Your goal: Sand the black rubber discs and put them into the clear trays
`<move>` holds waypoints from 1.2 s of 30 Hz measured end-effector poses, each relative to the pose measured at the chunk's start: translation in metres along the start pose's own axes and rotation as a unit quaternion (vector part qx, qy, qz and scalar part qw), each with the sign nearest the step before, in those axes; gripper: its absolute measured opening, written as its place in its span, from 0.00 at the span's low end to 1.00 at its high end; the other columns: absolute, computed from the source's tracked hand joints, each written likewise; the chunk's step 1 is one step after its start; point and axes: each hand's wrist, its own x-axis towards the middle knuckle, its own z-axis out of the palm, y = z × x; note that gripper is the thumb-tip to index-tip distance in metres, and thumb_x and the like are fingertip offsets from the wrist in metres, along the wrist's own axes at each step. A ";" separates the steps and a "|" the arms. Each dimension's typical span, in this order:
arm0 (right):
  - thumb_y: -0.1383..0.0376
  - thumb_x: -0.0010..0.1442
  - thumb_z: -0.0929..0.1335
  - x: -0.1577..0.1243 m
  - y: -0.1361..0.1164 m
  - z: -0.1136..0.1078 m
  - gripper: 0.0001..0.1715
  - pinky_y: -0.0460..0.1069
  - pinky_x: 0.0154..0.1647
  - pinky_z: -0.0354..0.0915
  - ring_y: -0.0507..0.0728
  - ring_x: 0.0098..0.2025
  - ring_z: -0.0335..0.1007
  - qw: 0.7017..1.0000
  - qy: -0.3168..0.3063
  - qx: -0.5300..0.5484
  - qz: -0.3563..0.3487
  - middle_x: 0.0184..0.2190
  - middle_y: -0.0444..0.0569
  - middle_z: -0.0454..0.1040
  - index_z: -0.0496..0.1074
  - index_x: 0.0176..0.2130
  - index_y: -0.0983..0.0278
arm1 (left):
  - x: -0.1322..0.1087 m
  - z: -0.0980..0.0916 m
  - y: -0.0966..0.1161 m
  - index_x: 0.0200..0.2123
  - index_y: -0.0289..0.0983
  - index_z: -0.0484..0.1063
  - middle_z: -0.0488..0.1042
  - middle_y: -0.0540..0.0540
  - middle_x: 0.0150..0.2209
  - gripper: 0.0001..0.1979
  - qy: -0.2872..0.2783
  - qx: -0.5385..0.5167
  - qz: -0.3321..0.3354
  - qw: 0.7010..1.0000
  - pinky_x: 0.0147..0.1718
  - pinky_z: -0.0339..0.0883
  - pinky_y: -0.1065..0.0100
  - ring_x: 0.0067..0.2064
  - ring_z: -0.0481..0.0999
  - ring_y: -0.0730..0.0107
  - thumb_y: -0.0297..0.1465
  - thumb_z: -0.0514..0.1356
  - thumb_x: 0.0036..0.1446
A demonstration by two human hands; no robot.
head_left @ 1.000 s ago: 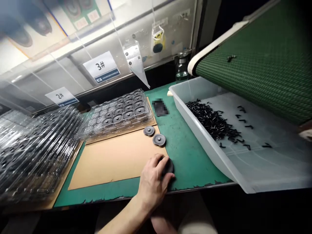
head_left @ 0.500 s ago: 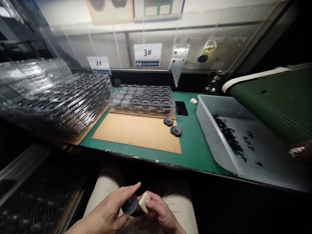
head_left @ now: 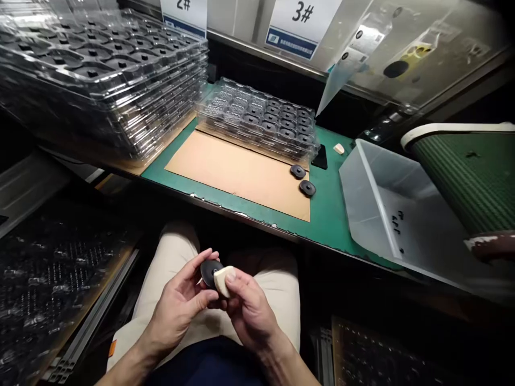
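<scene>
Above my lap, my left hand (head_left: 183, 297) grips a round black disc-shaped part (head_left: 208, 272) with a small raised centre. A flat cream-coloured block (head_left: 222, 281) is pinched between the thumb and fingers of my right hand (head_left: 247, 303). The block overlaps the right side of the disc and seems to touch its face. Two similar black parts, one (head_left: 298, 171) behind the other (head_left: 308, 188), lie at the right end of a brown cardboard sheet (head_left: 237, 171) on the green table.
Stacked clear trays (head_left: 161, 102) of black parts stand at the left, with a smaller tray stack (head_left: 261, 118) behind the cardboard. A phone (head_left: 321, 157), another cream piece (head_left: 339, 148), a translucent bin (head_left: 362, 198) and a green conveyor belt (head_left: 475, 177) are to the right.
My view has tilted down and turned. My right hand has brought the cream block from beside the black disc to over its face. Both hands keep their hold.
</scene>
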 end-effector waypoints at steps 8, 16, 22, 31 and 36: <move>0.51 0.64 0.73 0.001 -0.016 0.002 0.21 0.49 0.35 0.72 0.56 0.33 0.79 0.997 -0.005 -0.082 0.004 0.35 0.52 0.79 0.76 0.42 0.67 | -0.002 -0.008 0.026 0.60 0.45 0.74 0.77 0.42 0.60 0.27 0.029 -0.067 -0.003 0.997 0.57 0.71 0.69 0.61 0.76 0.59 0.32 0.72 0.58; 0.51 0.69 0.69 -0.013 -0.044 -0.014 0.18 0.45 0.31 0.64 0.51 0.31 0.65 0.919 0.109 -0.360 -0.117 0.30 0.43 0.71 0.77 0.44 0.63 | -0.004 -0.001 0.041 0.58 0.40 0.74 0.74 0.40 0.63 0.24 0.008 -0.086 -0.028 0.996 0.59 0.68 0.71 0.63 0.73 0.57 0.32 0.71 0.59; 0.63 0.71 0.65 -0.032 -0.058 0.014 0.09 0.48 0.36 0.60 0.51 0.34 0.63 0.813 0.022 -0.543 -0.209 0.34 0.44 0.69 0.75 0.43 0.62 | -0.005 0.009 0.042 0.57 0.41 0.75 0.76 0.41 0.58 0.26 0.003 -0.072 -0.026 0.997 0.60 0.69 0.65 0.62 0.73 0.53 0.28 0.73 0.55; 0.67 0.70 0.64 -0.031 -0.054 0.012 0.08 0.50 0.35 0.57 0.52 0.32 0.59 0.748 0.028 -0.610 -0.260 0.32 0.44 0.64 0.69 0.37 0.63 | -0.006 0.011 0.043 0.58 0.42 0.76 0.78 0.41 0.57 0.25 0.006 -0.076 -0.037 0.996 0.59 0.70 0.68 0.62 0.75 0.54 0.29 0.72 0.57; 0.67 0.70 0.65 -0.030 -0.051 0.015 0.08 0.50 0.34 0.57 0.52 0.31 0.59 0.773 0.012 -0.577 -0.262 0.30 0.44 0.63 0.72 0.38 0.64 | -0.006 0.010 0.042 0.59 0.43 0.76 0.79 0.41 0.57 0.25 0.010 -0.081 -0.045 0.996 0.58 0.71 0.69 0.61 0.76 0.56 0.28 0.71 0.58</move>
